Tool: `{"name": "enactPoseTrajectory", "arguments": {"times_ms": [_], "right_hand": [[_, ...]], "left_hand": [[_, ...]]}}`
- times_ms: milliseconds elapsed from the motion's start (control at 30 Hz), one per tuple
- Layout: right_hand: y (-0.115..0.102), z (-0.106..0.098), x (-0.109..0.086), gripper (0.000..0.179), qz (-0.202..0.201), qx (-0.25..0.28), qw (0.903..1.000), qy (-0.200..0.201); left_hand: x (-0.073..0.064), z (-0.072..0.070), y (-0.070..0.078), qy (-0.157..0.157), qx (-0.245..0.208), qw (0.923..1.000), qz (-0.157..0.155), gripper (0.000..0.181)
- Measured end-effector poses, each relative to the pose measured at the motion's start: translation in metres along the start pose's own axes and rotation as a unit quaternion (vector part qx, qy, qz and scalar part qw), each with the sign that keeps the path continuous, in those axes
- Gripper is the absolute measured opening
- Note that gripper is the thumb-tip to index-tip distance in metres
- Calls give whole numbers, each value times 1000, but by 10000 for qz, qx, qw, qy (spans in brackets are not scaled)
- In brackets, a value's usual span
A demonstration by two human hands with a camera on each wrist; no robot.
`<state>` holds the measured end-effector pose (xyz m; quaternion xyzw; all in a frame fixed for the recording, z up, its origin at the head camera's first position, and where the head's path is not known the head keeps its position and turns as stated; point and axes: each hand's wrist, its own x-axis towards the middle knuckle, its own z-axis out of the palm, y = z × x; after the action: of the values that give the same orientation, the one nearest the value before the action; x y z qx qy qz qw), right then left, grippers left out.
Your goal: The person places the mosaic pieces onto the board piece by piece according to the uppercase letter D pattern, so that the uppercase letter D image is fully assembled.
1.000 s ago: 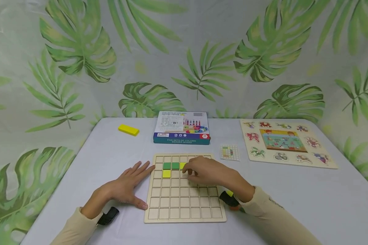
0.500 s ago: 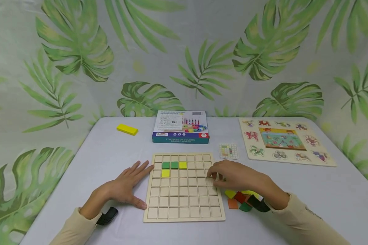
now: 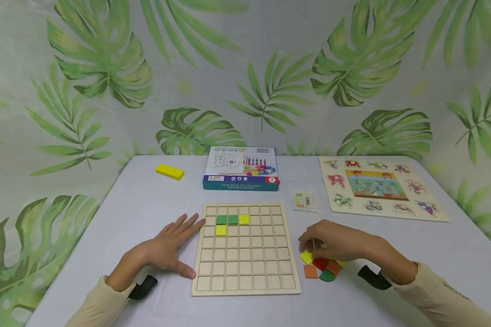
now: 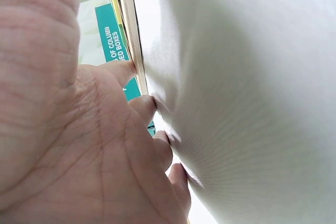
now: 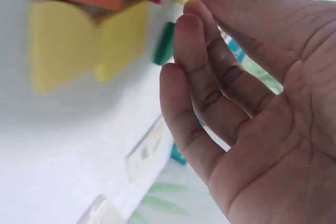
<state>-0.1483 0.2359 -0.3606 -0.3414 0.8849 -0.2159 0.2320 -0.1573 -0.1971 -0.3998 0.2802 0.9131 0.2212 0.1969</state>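
A wooden grid board (image 3: 245, 250) lies on the table. Two green square tiles (image 3: 227, 220) and a yellow square tile (image 3: 243, 219) sit in its second row, with another yellow tile (image 3: 220, 230) below. My left hand (image 3: 165, 247) rests beside the board, fingers spread, fingertips and thumb at its left edge. To the board's right my right hand (image 3: 335, 240) hovers over a loose pile of coloured tiles, including an orange tile (image 3: 310, 271) and a red tile (image 3: 320, 264). Its loosely bent fingers are near a yellow tile (image 3: 306, 257); no held tile shows in the right wrist view.
A small pattern card (image 3: 305, 201) lies behind the board at right. Farther back are a boxed toy set (image 3: 241, 169), an animal peg puzzle (image 3: 382, 188) and a yellow block (image 3: 170, 171). A leaf-patterned cloth (image 3: 266, 91) hangs behind the table.
My right hand has moved right, away from the board to the loose tiles, uncovering the yellow tile in the second row. My left hand has stayed at the board's edge.
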Motion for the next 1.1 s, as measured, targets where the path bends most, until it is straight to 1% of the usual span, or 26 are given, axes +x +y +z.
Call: {"name": "enactPoseTrajectory", "arguments": {"times_ms": [167,367,700,933,1100], "right_hand": [[4,6,-4,18,36,66,10000,13],[6,10,-3,17,51,160,9998,137],[8,13,-2,21,151,234,9990,341],[7,11,-2,23,-10,190,9993,309],[6,9,-3,24,-87,-22,9996,271]], "left_hand": [[0,1,0,-19,-11,10000,-27,127],[0,0,2,-17,-43,10000,-32,126],[1,0,0,1,-10,10000,64,127],[0,-1,0,11,-54,10000,6,127],[-1,-1,0,13,-53,10000,16,127]]}}
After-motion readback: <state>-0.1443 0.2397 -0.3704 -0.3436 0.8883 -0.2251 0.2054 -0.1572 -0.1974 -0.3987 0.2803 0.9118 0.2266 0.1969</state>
